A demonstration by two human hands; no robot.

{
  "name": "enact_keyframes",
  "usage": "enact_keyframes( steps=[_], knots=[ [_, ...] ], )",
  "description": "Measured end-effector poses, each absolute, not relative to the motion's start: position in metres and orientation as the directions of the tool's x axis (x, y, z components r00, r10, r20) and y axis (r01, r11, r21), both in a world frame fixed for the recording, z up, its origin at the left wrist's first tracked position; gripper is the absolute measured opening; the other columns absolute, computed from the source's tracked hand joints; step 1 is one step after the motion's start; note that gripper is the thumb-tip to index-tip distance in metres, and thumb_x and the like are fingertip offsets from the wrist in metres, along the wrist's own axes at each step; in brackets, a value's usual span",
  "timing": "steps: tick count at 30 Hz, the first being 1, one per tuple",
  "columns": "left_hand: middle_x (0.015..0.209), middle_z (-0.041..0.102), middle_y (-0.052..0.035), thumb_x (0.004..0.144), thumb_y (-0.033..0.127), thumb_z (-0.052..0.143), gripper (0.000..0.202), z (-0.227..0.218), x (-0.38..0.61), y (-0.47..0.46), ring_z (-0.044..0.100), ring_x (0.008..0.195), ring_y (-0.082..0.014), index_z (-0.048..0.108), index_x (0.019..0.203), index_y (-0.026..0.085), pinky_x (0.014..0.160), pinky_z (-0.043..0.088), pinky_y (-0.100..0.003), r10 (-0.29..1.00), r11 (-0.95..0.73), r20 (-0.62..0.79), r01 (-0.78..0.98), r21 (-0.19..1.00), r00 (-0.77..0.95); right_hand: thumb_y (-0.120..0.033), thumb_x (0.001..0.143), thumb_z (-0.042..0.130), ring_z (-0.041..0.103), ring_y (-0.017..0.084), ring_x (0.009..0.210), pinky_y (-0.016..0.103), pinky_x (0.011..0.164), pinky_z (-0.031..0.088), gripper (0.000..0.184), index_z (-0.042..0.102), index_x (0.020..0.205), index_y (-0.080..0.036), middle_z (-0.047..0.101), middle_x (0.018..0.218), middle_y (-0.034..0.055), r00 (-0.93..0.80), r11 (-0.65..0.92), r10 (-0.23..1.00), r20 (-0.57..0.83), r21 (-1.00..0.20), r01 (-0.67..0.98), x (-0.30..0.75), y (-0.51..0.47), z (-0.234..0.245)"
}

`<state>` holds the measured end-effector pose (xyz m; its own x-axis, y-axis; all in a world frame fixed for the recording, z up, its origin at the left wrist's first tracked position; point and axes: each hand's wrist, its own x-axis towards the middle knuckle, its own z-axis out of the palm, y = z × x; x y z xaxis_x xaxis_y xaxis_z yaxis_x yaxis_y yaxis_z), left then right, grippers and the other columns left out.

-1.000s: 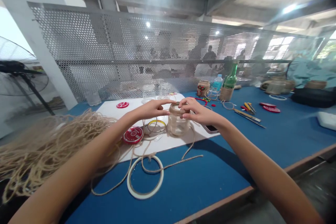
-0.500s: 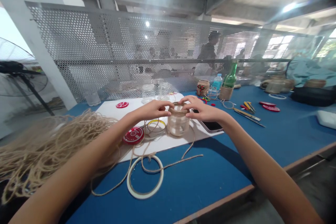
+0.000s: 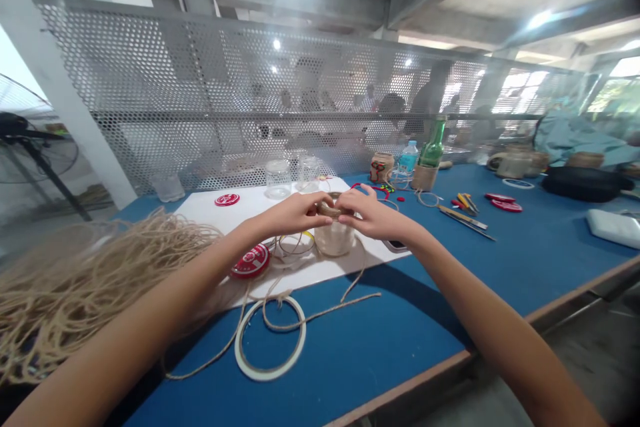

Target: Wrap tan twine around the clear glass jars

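A small glass jar (image 3: 334, 238) stands on a white board (image 3: 280, 213), its neck wrapped in jute twine. My left hand (image 3: 295, 212) and my right hand (image 3: 367, 215) meet over the jar's top, fingers curled and pressed on the twine at the rim. A loose strand of twine (image 3: 320, 310) trails from the jar across the blue table (image 3: 400, 340) toward a big tangled heap of twine (image 3: 85, 280) at the left. A red lid (image 3: 251, 260) and a yellow ring (image 3: 298, 243) lie beside the jar.
A white ring (image 3: 270, 340) lies near the front. Two empty glass jars (image 3: 278, 178) stand at the board's back edge. A green bottle (image 3: 433, 147), water bottle, wrapped jars, tools (image 3: 465, 217) and red lids sit to the right. A perforated metal screen (image 3: 250, 93) bounds the back; people sit behind it.
Both hands have closed in over the jar's mouth, fingertips now touching each other on the rim. The view has shifted slightly right and down.
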<state>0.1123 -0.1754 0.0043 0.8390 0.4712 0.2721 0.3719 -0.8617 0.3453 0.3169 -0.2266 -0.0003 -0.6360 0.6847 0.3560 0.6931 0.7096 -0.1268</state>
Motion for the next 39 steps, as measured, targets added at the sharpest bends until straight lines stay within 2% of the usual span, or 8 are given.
enact_keyframes(
  steps=[2,5,9,17,25,28,34,39],
  knots=[
    [0.07,0.059,0.001,0.083,0.036,0.054,0.036,0.007,0.108,-0.172,0.047,0.056,-0.009,0.05,0.115,0.019,0.056,0.035,-0.021,0.454,-0.869,0.244,0.365,0.335,0.857,-0.028,0.09,0.038,0.045,0.017,0.085,0.038,0.085,0.03,0.018,0.047,0.079,-0.018,0.053,0.085,0.004,-0.656,0.731,0.671,0.346,-0.165,0.662,0.32,-0.223,-0.001],
    [0.064,0.055,0.002,0.083,0.04,0.053,0.038,0.011,0.103,-0.168,0.043,0.052,-0.0084,0.054,0.114,0.019,0.054,0.033,-0.02,0.442,-0.881,0.222,0.373,0.292,0.869,-0.029,0.09,0.04,0.043,0.019,0.093,0.038,0.086,0.031,0.016,0.049,0.084,-0.018,0.054,0.09,0.0042,-0.659,0.737,0.67,0.341,-0.201,0.645,0.326,-0.218,-0.002],
    [0.058,0.047,0.004,0.081,0.046,0.053,0.043,0.013,0.095,-0.162,0.038,0.05,-0.0084,0.054,0.116,0.02,0.05,0.029,-0.02,0.49,-0.856,0.209,0.422,0.297,0.846,-0.03,0.089,0.041,0.043,0.019,0.095,0.038,0.087,0.032,0.015,0.051,0.089,-0.019,0.053,0.094,0.0043,-0.665,0.745,0.663,0.343,-0.22,0.63,0.331,-0.213,-0.003],
    [0.05,0.036,0.0071,0.08,0.047,0.053,0.064,0.023,0.076,-0.154,0.032,0.047,-0.009,0.037,0.135,0.019,0.049,0.025,-0.02,0.568,-0.802,0.175,0.492,0.338,0.804,-0.033,0.09,0.041,0.045,0.02,0.1,0.041,0.093,0.028,0.018,0.053,0.09,-0.019,0.057,0.096,0.0044,-0.663,0.734,0.674,0.326,-0.194,0.651,0.34,-0.212,-0.001],
    [0.056,0.044,0.0042,0.082,0.05,0.049,0.057,0.019,0.086,-0.16,0.034,0.051,-0.0092,0.043,0.132,0.024,0.052,0.026,-0.02,0.501,-0.861,0.215,0.459,0.219,0.838,-0.037,0.091,0.04,0.045,0.018,0.096,0.038,0.089,0.033,0.024,0.054,0.092,-0.017,0.057,0.094,0.0049,-0.726,0.798,0.6,0.336,-0.192,0.571,0.348,-0.209,-0.001],
    [0.053,0.041,0.0048,0.083,0.049,0.048,0.055,0.016,0.088,-0.159,0.033,0.049,-0.009,0.043,0.133,0.024,0.051,0.025,-0.02,0.491,-0.869,0.229,0.45,0.207,0.841,-0.037,0.091,0.04,0.044,0.019,0.099,0.04,0.091,0.032,0.024,0.054,0.095,-0.018,0.055,0.101,0.0058,-0.731,0.803,0.594,0.336,-0.196,0.563,0.348,-0.21,-0.001],
    [0.052,0.037,0.0058,0.085,0.046,0.047,0.06,0.009,0.091,-0.158,0.032,0.048,-0.009,0.032,0.138,0.022,0.049,0.025,-0.02,0.487,-0.854,0.179,0.424,0.3,0.855,-0.035,0.09,0.043,0.04,0.02,0.107,0.046,0.097,0.029,0.02,0.055,0.097,-0.022,0.047,0.111,0.0058,-0.703,0.78,0.623,0.343,-0.21,0.589,0.35,-0.212,-0.002],
    [0.052,0.034,0.0061,0.084,0.045,0.05,0.048,0.006,0.095,-0.158,0.029,0.046,-0.0081,0.046,0.126,0.021,0.046,0.022,-0.02,0.484,-0.846,0.201,0.396,0.357,0.852,-0.037,0.09,0.041,0.041,0.018,0.109,0.043,0.1,0.031,0.021,0.055,0.095,-0.021,0.045,0.11,0.0054,-0.719,0.794,0.606,0.34,-0.309,0.523,0.355,-0.204,-0.007]
  ],
)
